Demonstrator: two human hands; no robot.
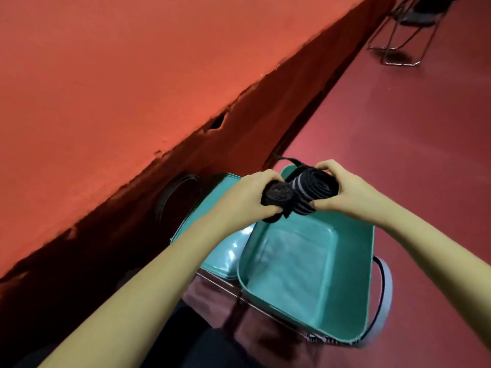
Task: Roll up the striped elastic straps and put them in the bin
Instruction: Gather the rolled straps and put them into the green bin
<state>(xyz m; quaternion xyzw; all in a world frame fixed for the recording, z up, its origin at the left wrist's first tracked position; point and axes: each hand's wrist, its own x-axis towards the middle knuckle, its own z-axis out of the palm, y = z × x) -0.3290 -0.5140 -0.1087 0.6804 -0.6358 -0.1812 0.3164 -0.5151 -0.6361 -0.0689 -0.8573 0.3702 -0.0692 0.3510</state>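
Left hand [247, 199] clasps a dark roll [276, 194]; right hand [345, 193] pinches the coiled striped strap [317, 187], both just above the bin's [353, 274] far rim. Soft, light and springy, the coil probably unwinds unless squeezed across its edges. Beyond the bin: a chair [406, 30].

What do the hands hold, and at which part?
The left hand grips the dark roll around its side; the right hand pinches the striped roll at its outer edge, above the bin.
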